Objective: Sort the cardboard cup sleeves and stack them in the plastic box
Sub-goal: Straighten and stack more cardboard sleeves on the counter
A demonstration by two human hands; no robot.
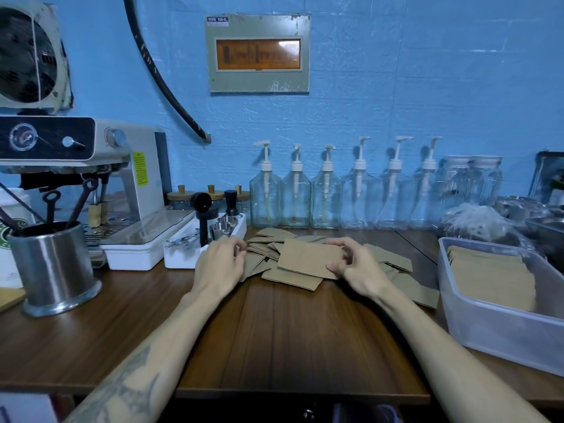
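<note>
A loose pile of flat brown cardboard cup sleeves (268,250) lies on the wooden counter in front of me. My right hand (354,264) pinches the right edge of a small stack of sleeves (308,257) held just above the pile. At the pile's left edge my left hand (221,262) hovers with curled fingers, and I cannot tell whether it holds a sleeve. The clear plastic box (488,328) stands at the right, with a row of sleeves (491,273) stacked inside it.
A steel utensil cup (55,270) stands at the left, beside an espresso machine (76,166). A white tray (180,254) with coffee tools sits by my left hand. Several pump bottles (296,193) line the blue wall. Steel bowls and a plastic bag (479,221) crowd the back right.
</note>
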